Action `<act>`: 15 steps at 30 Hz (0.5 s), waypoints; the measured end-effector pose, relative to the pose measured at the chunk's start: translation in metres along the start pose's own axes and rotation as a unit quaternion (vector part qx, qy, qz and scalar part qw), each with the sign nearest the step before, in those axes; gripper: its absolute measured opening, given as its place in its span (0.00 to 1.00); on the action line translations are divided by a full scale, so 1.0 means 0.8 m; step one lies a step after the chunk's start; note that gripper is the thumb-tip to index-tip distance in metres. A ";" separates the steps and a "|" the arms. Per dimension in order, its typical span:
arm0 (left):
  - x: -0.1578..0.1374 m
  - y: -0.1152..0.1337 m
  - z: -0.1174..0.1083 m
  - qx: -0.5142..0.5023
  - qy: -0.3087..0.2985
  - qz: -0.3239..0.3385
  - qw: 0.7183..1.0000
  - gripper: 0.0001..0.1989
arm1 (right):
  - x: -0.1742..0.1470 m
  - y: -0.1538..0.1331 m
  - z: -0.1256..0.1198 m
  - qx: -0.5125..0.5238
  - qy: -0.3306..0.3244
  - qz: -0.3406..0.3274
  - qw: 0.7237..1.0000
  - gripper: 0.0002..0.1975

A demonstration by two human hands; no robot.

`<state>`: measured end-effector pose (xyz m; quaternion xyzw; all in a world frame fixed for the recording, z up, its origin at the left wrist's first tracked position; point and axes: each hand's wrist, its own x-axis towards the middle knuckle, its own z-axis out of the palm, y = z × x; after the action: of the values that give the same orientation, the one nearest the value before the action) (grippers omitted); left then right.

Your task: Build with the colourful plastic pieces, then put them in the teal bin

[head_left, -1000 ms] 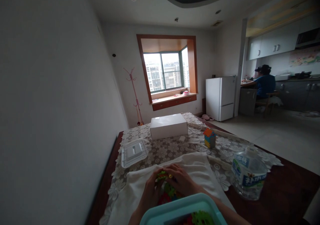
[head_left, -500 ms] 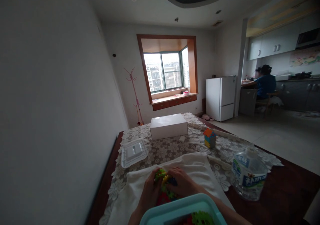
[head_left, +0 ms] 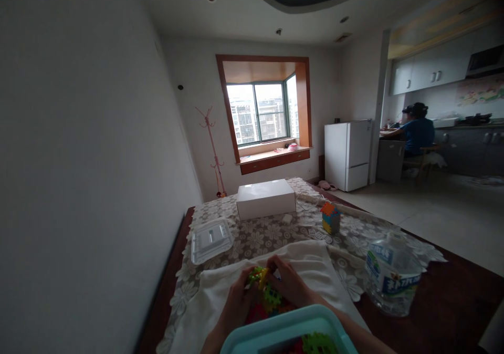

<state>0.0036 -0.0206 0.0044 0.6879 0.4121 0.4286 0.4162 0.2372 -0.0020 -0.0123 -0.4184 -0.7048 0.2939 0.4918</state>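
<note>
Over a white cloth point(head_left: 192, 312), my left hand point(head_left: 239, 294) is closed on a green toy building piece point(head_left: 255, 275). My right hand point(head_left: 286, 278) has its fingers curled round a yellow toy building piece point(head_left: 263, 278), which meets the green one. Another green piece point(head_left: 272, 297) and some red pieces point(head_left: 258, 312) show below my hands, partly hidden. Close to me stands a teal plastic box point(head_left: 283, 320), with green and red pieces in it. The box rim hides part of my forearms.
A clear plastic lid point(head_left: 211, 241) lies at left on the floral tablecloth point(head_left: 260, 232). Beyond it is a white box point(head_left: 265, 199). A small coloured block house point(head_left: 329, 218) and a large clear bottle point(head_left: 394, 275) stand at right. A person in blue point(head_left: 419, 133) sits in the kitchen.
My right hand has shifted and its fingers have bent more over the yellow piece. The green piece below shows more now. My left hand is almost in the same place.
</note>
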 end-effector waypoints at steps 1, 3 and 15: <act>0.000 -0.001 -0.001 0.007 0.004 0.002 1.000 0.30 | 0.000 0.001 0.000 -0.003 -0.003 0.005 1.000 0.10; 0.000 -0.002 -0.004 0.023 0.004 0.006 1.000 0.29 | 0.001 0.001 -0.001 -0.006 -0.006 0.006 1.000 0.11; 0.002 -0.074 0.002 0.095 -0.031 0.005 0.995 0.46 | -0.003 -0.023 -0.008 -0.057 -0.048 -0.009 0.997 0.12</act>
<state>-0.0071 -0.0010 -0.0503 0.7394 0.4345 0.3679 0.3593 0.2378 -0.0129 0.0040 -0.4249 -0.7466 0.2687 0.4356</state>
